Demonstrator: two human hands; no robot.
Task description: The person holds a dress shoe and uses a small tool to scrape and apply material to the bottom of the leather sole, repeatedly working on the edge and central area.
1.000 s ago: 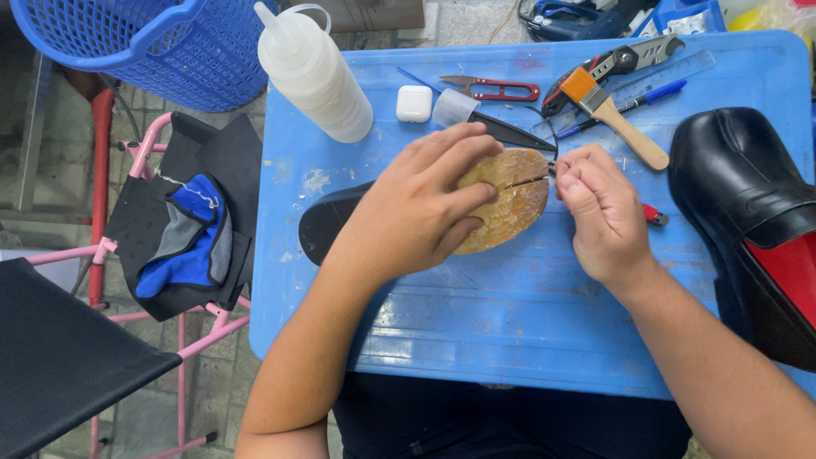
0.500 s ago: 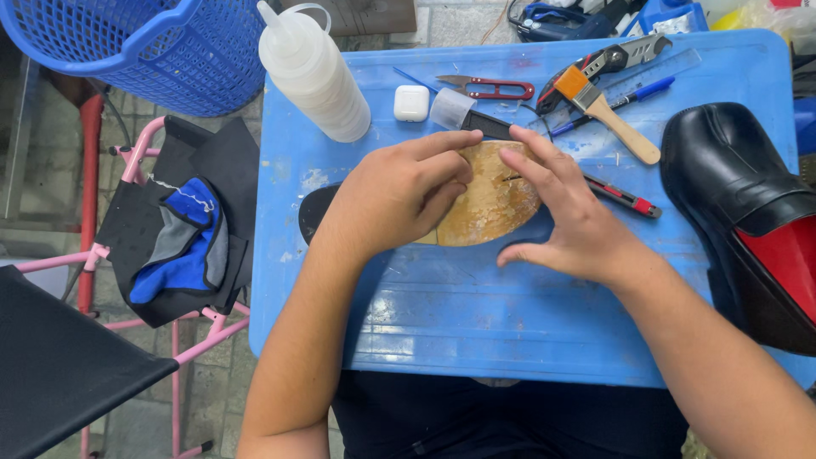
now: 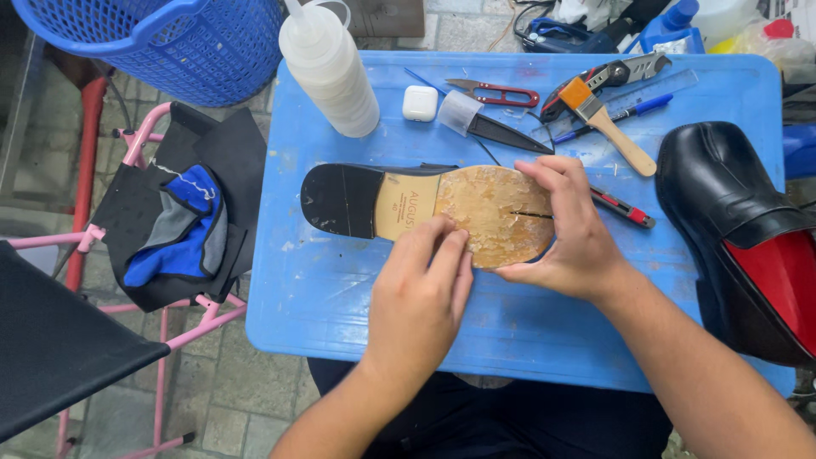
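Tan leather sole of the upturned shoe (image 3: 476, 217) lies flat on the blue worktop (image 3: 340, 297) — left hand (image 3: 418, 302) and right hand (image 3: 571, 234), set apart with fingers spread, should press evenly along its edge.

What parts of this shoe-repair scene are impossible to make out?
Head view only:
- Toe edge of the upturned shoe sole: covered by the right hand.
- Sole's near edge: under the left hand.
- Second black shoe: cut off by the right edge.
- Blue basket: cropped at the top.
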